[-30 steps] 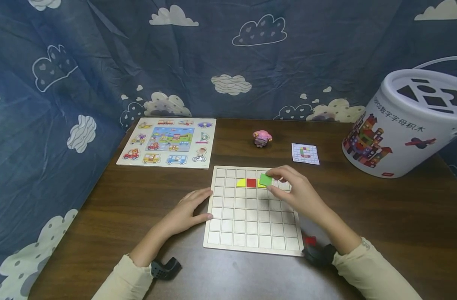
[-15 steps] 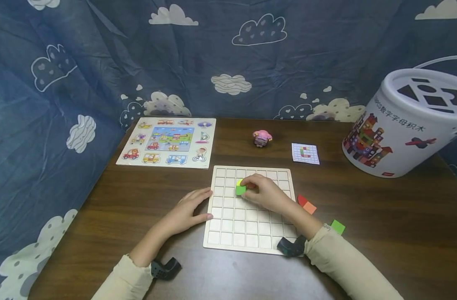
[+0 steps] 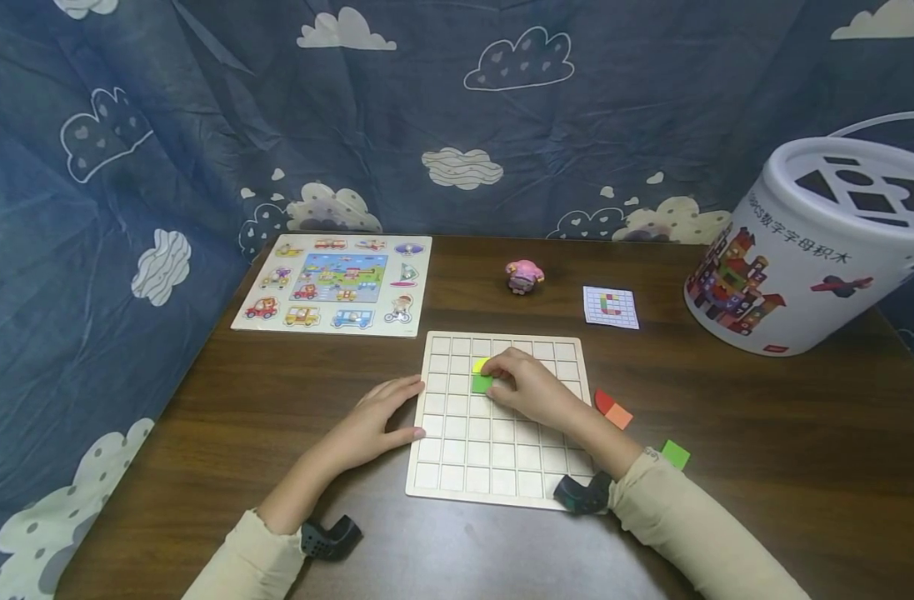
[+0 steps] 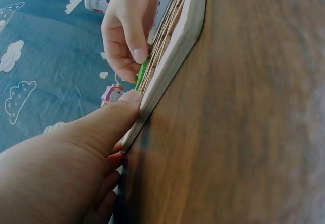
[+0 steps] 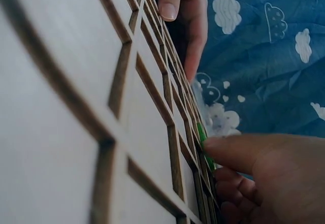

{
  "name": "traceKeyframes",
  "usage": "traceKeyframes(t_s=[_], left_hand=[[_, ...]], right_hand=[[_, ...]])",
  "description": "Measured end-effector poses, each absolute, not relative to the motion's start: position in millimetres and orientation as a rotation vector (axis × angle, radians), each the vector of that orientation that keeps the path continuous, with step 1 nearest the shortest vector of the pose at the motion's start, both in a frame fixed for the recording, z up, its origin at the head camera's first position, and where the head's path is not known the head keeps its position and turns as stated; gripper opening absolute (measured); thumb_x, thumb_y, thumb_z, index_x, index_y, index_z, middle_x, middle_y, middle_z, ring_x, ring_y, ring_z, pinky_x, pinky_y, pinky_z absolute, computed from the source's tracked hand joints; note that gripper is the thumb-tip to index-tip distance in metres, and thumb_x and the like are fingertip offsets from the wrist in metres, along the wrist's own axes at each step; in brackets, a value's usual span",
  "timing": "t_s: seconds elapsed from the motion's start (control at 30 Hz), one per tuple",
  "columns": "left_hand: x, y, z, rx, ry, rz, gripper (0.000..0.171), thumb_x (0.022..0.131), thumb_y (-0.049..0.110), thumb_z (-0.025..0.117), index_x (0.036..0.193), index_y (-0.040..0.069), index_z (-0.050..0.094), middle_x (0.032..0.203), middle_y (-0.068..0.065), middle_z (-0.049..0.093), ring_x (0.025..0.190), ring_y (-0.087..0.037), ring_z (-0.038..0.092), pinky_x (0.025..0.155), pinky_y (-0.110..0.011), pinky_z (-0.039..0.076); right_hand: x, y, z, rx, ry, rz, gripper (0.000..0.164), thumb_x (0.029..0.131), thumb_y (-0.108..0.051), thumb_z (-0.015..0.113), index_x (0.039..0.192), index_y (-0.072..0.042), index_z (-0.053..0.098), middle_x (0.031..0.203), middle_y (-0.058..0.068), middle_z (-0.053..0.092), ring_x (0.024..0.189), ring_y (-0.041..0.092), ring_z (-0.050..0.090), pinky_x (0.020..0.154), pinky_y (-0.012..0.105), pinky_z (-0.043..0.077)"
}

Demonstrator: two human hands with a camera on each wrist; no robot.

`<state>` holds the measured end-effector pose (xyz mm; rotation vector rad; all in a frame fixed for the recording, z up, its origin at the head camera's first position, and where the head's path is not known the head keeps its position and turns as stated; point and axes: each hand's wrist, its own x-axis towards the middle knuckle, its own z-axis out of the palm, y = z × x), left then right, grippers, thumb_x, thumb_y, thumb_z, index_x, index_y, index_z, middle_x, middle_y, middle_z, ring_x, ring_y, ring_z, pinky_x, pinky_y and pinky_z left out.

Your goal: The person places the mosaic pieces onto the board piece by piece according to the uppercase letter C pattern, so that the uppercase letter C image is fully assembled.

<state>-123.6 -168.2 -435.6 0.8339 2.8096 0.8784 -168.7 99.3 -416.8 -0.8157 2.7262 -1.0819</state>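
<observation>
A pale wooden grid board (image 3: 479, 457) lies on the table. My right hand (image 3: 533, 390) is over its upper part, thumb and fingers at the edge of a green square tile (image 3: 481, 383). In the right wrist view the thumb touches that green tile (image 5: 205, 145), which sits low among the ridges. Just above it, a yellow quarter-round tile (image 3: 480, 365) fills a cell; the cells to its right are hidden by the hand. My left hand (image 3: 377, 419) rests against the board's left edge with extended fingers. The left wrist view shows its thumb on the rim.
Right of the board lie a red rounded tile (image 3: 603, 401), an orange square tile (image 3: 619, 416) and another green square tile (image 3: 676, 454). Behind are a vehicle puzzle (image 3: 352, 323), a pink figurine (image 3: 525, 276), a pattern card (image 3: 611, 308) and a large white bucket (image 3: 786, 250).
My right hand has carried the green tile leftward across the board, then lowered it into the cell below the yellow piece. The left hand has stayed at the board's edge.
</observation>
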Motion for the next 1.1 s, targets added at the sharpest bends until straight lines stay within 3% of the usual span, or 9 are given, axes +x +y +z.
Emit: traceKeyframes(t_s=[0.3, 0.57, 0.87, 1.1], left_hand=[[-123.0, -168.6, -434.8, 0.825, 2.814, 0.882, 0.066, 0.083, 0.043, 0.061, 0.136, 0.009, 0.04, 0.14, -0.007, 0.035, 0.127, -0.026, 0.029, 0.101, -0.045, 0.024], [-123.4, -169.0, -436.0, 0.839, 2.811, 0.884, 0.066, 0.083, 0.044, 0.06, 0.135, 0.009, 0.04, 0.14, -0.007, 0.035, 0.127, -0.027, 0.029, 0.101, -0.046, 0.024], [-123.3, -168.2, -435.1, 0.835, 2.816, 0.867, 0.066, 0.083, 0.043, 0.06, 0.135, 0.009, 0.04, 0.14, -0.007, 0.035, 0.127, -0.026, 0.029, 0.102, -0.044, 0.024], [-122.3, -167.8, -433.0, 0.824, 2.81, 0.875, 0.066, 0.083, 0.042, 0.061, 0.135, 0.009, 0.04, 0.14, -0.007, 0.035, 0.127, -0.025, 0.029, 0.101, -0.045, 0.024]], right_hand=[[-167.7, 99.9, -410.4, -0.792, 2.704, -1.055, 0.027, 0.08, -0.015, 0.068, 0.105, -0.008, 0.063, 0.098, 0.0, 0.055, 0.087, 0.014, 0.048, 0.079, 0.031, 0.042], [-158.6, 113.0, -385.1, -0.786, 2.73, -1.184, 0.036, 0.081, -0.013, 0.068, 0.114, -0.005, 0.057, 0.106, 0.007, 0.056, 0.095, 0.023, 0.053, 0.081, 0.04, 0.044], [-132.1, 161.3, -366.0, -0.818, 2.866, -1.182, 0.048, 0.081, -0.019, 0.069, 0.124, -0.008, 0.051, 0.12, 0.007, 0.053, 0.105, 0.028, 0.051, 0.084, 0.047, 0.042], [-106.0, 208.0, -372.9, -0.753, 2.987, -1.074, 0.052, 0.077, -0.018, 0.072, 0.123, -0.005, 0.051, 0.12, 0.01, 0.052, 0.11, 0.029, 0.048, 0.084, 0.05, 0.04]])
